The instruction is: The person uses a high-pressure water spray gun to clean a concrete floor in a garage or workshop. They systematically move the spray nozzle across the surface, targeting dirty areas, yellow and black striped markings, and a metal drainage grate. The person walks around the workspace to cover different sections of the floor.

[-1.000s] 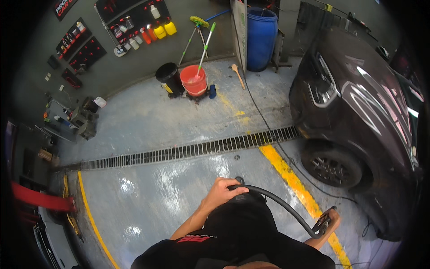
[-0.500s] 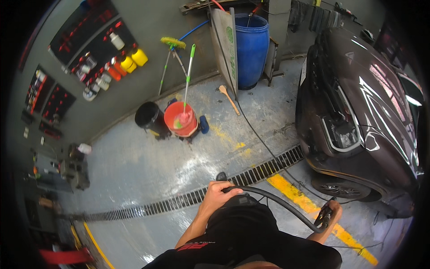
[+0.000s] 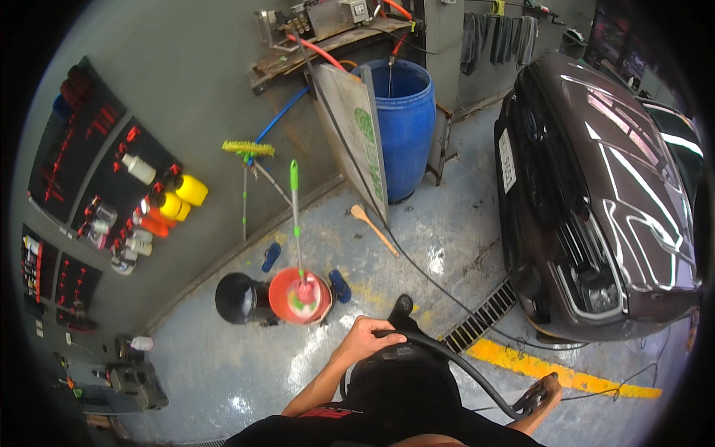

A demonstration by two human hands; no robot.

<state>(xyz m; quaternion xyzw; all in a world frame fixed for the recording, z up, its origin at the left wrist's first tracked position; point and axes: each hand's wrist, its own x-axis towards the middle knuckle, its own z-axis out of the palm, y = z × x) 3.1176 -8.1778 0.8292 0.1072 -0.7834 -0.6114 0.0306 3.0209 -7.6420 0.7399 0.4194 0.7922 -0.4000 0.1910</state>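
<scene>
My left hand point(image 3: 367, 337) is closed around a thick black hose point(image 3: 477, 375) in front of my body. The hose arcs over to the right, toward my right hand point(image 3: 550, 389). That hand is wrapped round a dark handheld fitting point(image 3: 530, 401) at the hose's end; its exact kind is hard to make out. A dark car point(image 3: 596, 186) stands to the right, its front end nearest me, apart from both hands.
Ahead are a red bucket point(image 3: 281, 304) with a green-handled mop point(image 3: 295, 197), a black bucket point(image 3: 238, 298), blue slippers point(image 3: 339, 286) and a wooden-handled brush point(image 3: 376, 231). A blue barrel point(image 3: 406, 141) stands behind a board point(image 3: 346, 127). A thin cable and a floor drain grate point(image 3: 484, 316) lie nearby.
I have moved forward, away from the wall on the left rim, and the buckets, barrel and car now appear nearer. Both hands keep hold of the hose and fitting.
</scene>
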